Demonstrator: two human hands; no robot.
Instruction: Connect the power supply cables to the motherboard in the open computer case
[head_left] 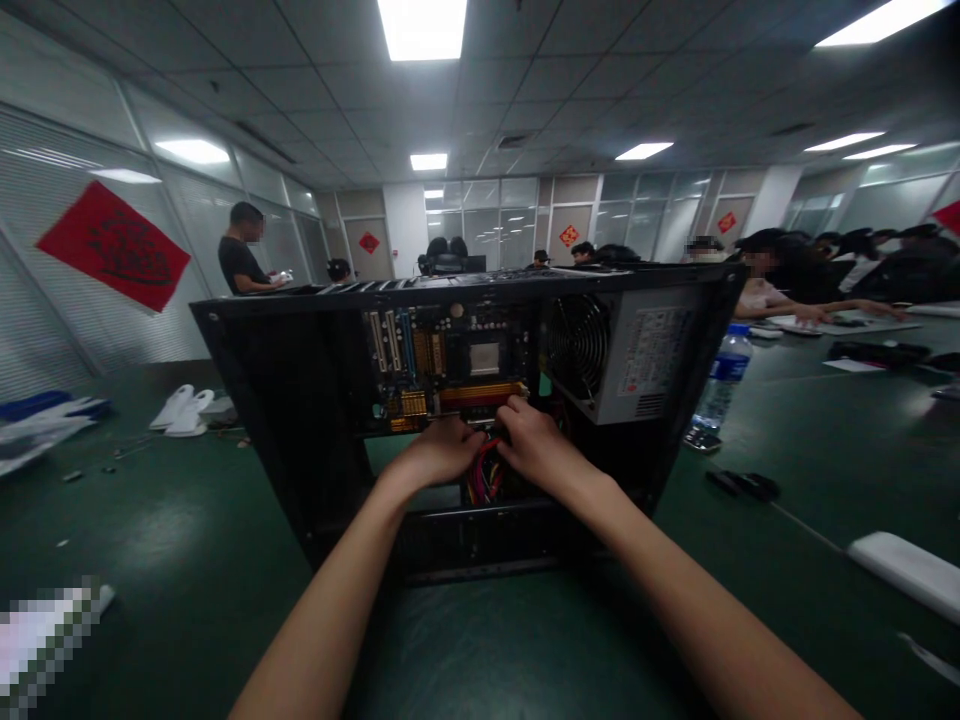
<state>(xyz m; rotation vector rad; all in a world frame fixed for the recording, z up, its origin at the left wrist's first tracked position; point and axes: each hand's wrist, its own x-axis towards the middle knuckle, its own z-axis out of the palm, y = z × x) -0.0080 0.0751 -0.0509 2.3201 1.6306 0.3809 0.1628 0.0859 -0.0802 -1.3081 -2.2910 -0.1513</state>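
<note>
A black computer case (472, 290) stands with its open side towards me on a green table. Inside it is a motherboard (442, 375) with a square metal-topped chip, card slots and yellow and red memory slots (480, 396). My left hand (448, 448) is closed at the lower edge of the board, thumb inward. Close beside it, my right hand (536, 442) is closed with its fingers curled by the right end of the memory slots. Between and below both hands hangs a bundle of coloured cables (487, 475). My fingers hide whatever is in their grip.
A grey power supply (641, 355) with a fan fills the case's upper right. Right of the case stand a water bottle (724, 380) and a black item (742, 485). White objects (184, 410) lie to the left. Other people sit at the right; a person (244, 250) stands behind.
</note>
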